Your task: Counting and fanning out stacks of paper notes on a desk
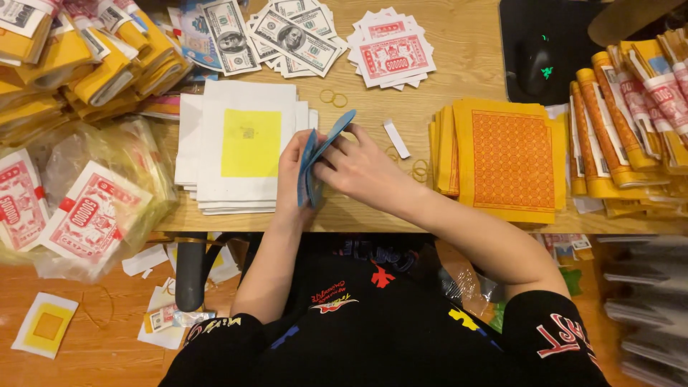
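A wooden table [459, 57] is seen from above, covered with paper goods. One stack of white sheets [244, 147] with a yellow square in the middle is laid left of centre; one stack of orange-and-yellow sheets [512, 158] is laid to the right. Rolled yellow bundles [631, 122] are heaped at the right edge and more at the upper left [86, 57]. One fan of grey-green notes [287, 36] and one fan of red-and-white notes [390, 50] are spread along the far side. A thin blue stack of slips [319, 154] is held on edge at the table's near edge: it is pinched by the left hand [294, 168] with fingers pressed together behind it, while its top is bent back by the right hand [362, 168], fingers curled. Two rubber bands [333, 97] are seen beyond.
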